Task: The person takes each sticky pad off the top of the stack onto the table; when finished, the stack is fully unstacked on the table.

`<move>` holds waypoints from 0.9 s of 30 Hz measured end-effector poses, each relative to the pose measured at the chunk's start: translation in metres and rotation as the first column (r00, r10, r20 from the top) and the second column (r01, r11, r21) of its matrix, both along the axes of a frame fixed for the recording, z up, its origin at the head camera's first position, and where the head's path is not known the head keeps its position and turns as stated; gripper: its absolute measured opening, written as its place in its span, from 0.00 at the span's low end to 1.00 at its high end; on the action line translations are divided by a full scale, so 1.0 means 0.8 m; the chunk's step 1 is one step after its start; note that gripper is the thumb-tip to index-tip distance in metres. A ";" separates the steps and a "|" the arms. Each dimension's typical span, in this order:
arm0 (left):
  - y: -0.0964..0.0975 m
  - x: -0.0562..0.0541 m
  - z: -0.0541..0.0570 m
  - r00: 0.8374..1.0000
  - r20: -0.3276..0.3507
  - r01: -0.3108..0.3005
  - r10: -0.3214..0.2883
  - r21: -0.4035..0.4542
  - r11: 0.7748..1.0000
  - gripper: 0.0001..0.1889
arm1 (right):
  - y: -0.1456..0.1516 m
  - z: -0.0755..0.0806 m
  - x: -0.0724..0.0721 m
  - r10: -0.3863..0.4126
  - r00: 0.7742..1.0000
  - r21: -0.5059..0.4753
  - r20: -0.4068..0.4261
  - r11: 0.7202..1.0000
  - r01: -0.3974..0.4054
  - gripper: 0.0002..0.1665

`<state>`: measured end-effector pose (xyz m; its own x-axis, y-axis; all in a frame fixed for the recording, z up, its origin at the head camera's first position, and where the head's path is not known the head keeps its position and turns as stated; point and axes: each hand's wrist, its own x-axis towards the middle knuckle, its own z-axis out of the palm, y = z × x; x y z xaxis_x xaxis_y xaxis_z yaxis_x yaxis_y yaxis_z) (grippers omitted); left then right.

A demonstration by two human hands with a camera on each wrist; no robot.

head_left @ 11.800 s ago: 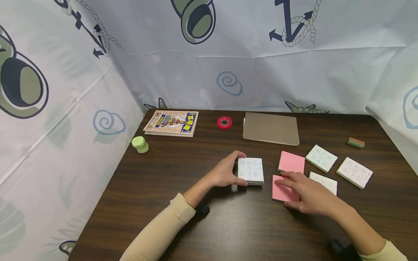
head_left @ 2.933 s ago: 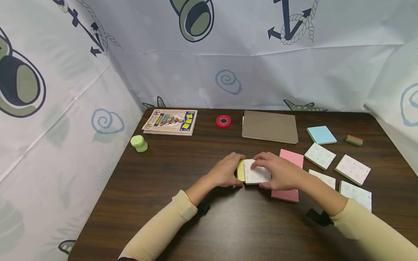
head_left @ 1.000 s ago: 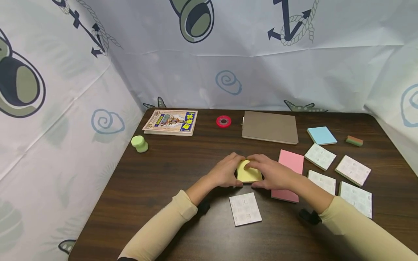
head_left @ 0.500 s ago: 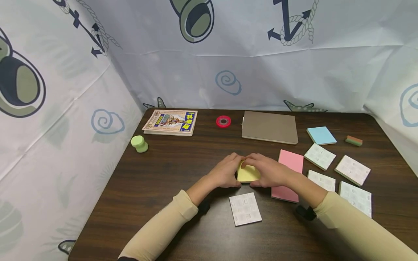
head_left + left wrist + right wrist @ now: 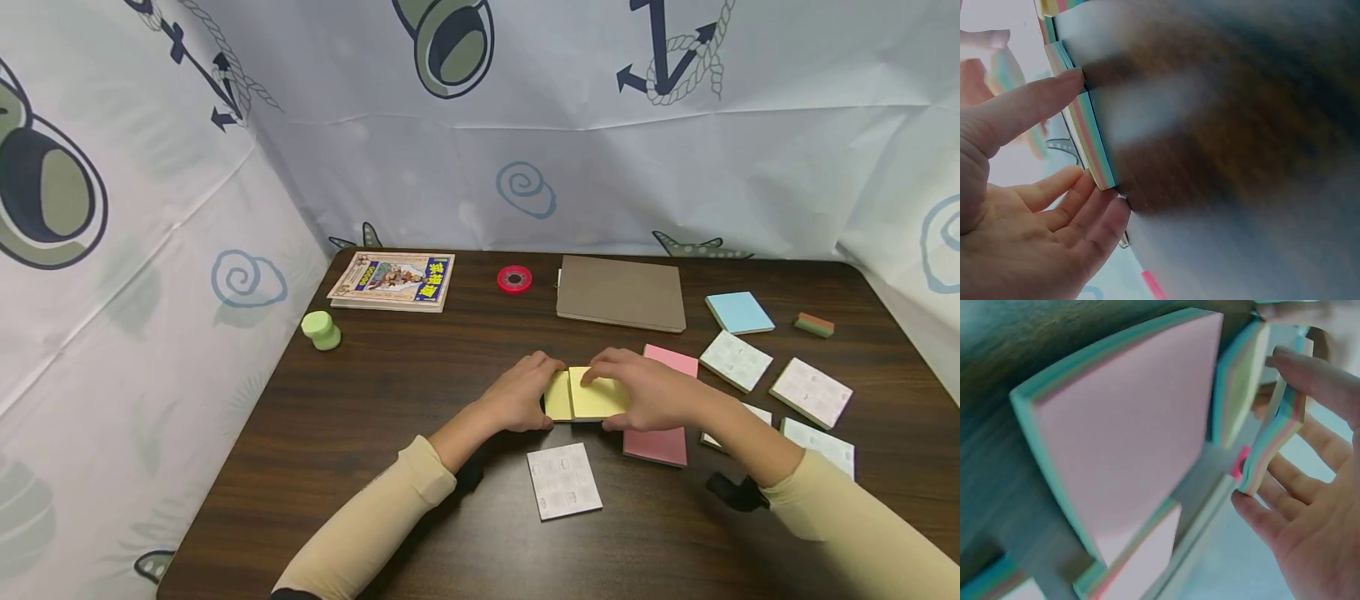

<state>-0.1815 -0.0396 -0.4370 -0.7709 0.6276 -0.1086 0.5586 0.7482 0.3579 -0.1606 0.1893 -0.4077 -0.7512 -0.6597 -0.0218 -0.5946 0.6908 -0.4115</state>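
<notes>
My left hand (image 5: 516, 396) grips a yellow-topped sticky note pad (image 5: 558, 398) at mid-table, thumb on the near edge and fingers on the far edge. In the left wrist view the pad's edge (image 5: 1092, 140) shows yellow, pink and blue layers. My right hand (image 5: 656, 393) pinches a second yellow-topped pad (image 5: 598, 400), which sits slightly higher and right of the first, partly over it. The right wrist view shows its layered edge (image 5: 1272, 444) between thumb and fingers. Beneath the right hand lie pink pads (image 5: 655, 447). A white patterned pad (image 5: 564, 482) lies nearer me.
White patterned pads (image 5: 812, 392) and a blue pad (image 5: 739, 312) lie at the right, near a small orange-green block (image 5: 814, 324). Along the back are a book (image 5: 393, 282), a red ring-shaped item (image 5: 514, 279) and a grey-brown notebook (image 5: 621, 292). A green knob-like object (image 5: 322, 330) stands left.
Over the earlier frames, a blue pad appeared at back right, one white pad at lower right and another in front. Just now my right hand shifted right with a yellow pad; the left stayed.
</notes>
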 end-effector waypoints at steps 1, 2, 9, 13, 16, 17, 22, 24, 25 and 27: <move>0.000 0.000 -0.001 1.000 -0.001 -0.001 0.001 0.001 1.000 0.44 | 0.004 0.004 0.005 0.000 1.000 -0.002 -0.003 1.000 0.000 0.31; 0.000 0.000 -0.001 1.000 -0.001 -0.003 0.003 0.002 1.000 0.43 | 0.009 0.006 0.009 0.004 1.000 -0.007 -0.011 1.000 -0.004 0.31; -0.001 0.000 -0.004 1.000 -0.010 0.001 -0.001 -0.003 1.000 0.40 | 0.034 0.010 0.067 0.061 0.998 -0.112 -0.005 0.992 -0.062 0.33; -0.001 0.000 -0.004 1.000 -0.018 0.008 -0.008 -0.004 1.000 0.40 | 0.040 -0.002 0.103 0.117 0.993 -0.127 -0.025 0.985 -0.119 0.35; -0.001 0.000 -0.003 1.000 -0.021 0.018 -0.018 0.001 1.000 0.40 | 0.045 -0.015 0.125 0.145 0.986 -0.130 -0.084 0.979 -0.155 0.36; -0.001 0.000 -0.003 0.999 -0.024 0.022 -0.022 0.004 1.000 0.40 | 0.046 -0.019 0.130 0.150 0.983 -0.129 -0.104 0.978 -0.163 0.36; -0.001 0.001 -0.002 1.000 -0.019 0.016 -0.016 -0.001 1.000 0.40 | 0.052 -0.037 0.146 0.165 0.970 -0.126 -0.181 0.974 -0.189 0.37; -0.001 0.001 -0.002 1.000 -0.016 0.013 -0.013 0.000 1.000 0.40 | 0.052 -0.042 0.149 0.169 0.964 -0.121 -0.207 0.973 -0.197 0.38; -0.001 0.001 -0.002 1.000 -0.015 0.013 -0.013 0.001 1.000 0.40 | 0.052 -0.044 0.150 0.171 0.960 -0.115 -0.222 0.973 -0.200 0.38; -0.001 0.000 -0.003 1.000 -0.014 0.015 -0.015 0.001 1.000 0.40 | 0.052 -0.046 0.151 0.171 0.955 -0.092 -0.243 0.976 -0.198 0.39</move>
<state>-0.1811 -0.0408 -0.4392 -0.7631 0.6389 -0.0975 0.5744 0.7396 0.3507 -0.0400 0.2310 -0.4442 -0.5915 -0.7751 0.2221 -0.7957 0.5166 -0.3162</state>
